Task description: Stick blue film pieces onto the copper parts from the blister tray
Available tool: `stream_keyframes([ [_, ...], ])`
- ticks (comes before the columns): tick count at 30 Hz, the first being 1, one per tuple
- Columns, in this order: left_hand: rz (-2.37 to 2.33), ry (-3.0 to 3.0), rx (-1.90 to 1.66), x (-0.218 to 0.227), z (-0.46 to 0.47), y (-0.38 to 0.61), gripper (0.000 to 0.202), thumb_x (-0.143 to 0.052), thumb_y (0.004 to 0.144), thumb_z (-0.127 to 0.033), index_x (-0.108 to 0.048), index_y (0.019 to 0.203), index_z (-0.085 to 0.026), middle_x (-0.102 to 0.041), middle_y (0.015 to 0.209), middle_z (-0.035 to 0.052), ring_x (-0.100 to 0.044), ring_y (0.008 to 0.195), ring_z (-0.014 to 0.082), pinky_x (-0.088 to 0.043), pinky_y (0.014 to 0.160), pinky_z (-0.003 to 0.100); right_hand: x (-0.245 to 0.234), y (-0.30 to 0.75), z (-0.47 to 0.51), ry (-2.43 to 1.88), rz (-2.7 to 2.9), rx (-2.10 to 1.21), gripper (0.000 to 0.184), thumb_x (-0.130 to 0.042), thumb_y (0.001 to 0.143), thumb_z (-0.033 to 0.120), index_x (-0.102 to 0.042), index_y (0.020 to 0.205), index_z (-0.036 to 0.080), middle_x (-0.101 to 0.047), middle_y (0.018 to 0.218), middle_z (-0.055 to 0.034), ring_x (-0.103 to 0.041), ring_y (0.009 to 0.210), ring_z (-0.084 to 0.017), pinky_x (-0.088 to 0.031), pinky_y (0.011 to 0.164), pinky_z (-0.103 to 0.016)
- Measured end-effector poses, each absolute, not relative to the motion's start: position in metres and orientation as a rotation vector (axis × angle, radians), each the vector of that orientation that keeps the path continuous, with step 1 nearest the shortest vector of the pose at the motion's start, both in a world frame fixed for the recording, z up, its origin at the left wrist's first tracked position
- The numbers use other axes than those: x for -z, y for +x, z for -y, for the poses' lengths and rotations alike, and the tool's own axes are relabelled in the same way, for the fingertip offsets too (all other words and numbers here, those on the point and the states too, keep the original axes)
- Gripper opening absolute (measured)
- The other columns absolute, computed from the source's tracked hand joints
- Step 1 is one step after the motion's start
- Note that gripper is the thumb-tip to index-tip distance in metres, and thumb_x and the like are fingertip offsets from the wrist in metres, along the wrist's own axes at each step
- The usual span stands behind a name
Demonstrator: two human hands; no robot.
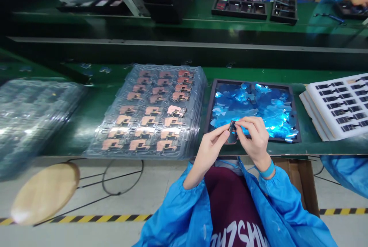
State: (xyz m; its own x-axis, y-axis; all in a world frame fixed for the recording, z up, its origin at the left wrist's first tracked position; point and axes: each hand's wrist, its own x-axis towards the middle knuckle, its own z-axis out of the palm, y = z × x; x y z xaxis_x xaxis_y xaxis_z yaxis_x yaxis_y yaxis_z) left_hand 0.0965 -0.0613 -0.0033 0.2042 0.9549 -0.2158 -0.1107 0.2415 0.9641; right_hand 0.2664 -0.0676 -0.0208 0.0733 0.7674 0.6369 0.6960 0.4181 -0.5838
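My left hand (212,143) pinches a small dark circuit board (232,134) between thumb and fingers, above the table's front edge. At the board's upper right edge, my right hand (254,136) has its thumb and fingertips closed on it; whether a thin film is also between them, I cannot tell. Just beyond both hands lies a black tray (296,124) filled with loose, shiny blue film pieces (244,105). To the left, stacked clear plastic trays (195,124) carry rows of copper-coloured boards (148,120) in their pockets.
Another stack of clear trays (37,113) stands at the far left. White foam trays (330,120) with dark parts lie on the right. Across the green bench (80,124), people work beside black boxes (169,2). A round wooden stool (46,193) is below left.
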Motion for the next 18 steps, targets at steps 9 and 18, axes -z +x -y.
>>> stream_keyframes([
  [9,-0.900,0.587,-0.991,0.011,0.051,0.092,0.036,-0.088,0.086,-0.042,-0.084,0.113,-0.019,-0.080,0.127,0.0122,-0.076,0.119,0.0303,-0.067,0.096,0.040,0.027,0.270,0.087,-1.147,1.821,-0.178,0.022,-0.065,0.101,0.016,-0.076,0.112,0.032,-0.083,0.106,-0.0051,-0.079,0.102,-0.026,-0.066,0.094,-0.046],
  [18,-1.007,0.531,-1.220,0.019,0.044,0.100,0.031,-0.083,0.089,-0.043,-0.077,0.108,-0.019,-0.080,0.115,0.0095,-0.078,0.108,0.0265,-0.065,0.096,0.041,0.038,0.284,0.058,-1.465,1.392,-0.174,0.013,-0.058,0.107,0.030,-0.069,0.110,0.024,-0.075,0.099,-0.0093,-0.070,0.088,-0.024,-0.060,0.074,-0.039],
])
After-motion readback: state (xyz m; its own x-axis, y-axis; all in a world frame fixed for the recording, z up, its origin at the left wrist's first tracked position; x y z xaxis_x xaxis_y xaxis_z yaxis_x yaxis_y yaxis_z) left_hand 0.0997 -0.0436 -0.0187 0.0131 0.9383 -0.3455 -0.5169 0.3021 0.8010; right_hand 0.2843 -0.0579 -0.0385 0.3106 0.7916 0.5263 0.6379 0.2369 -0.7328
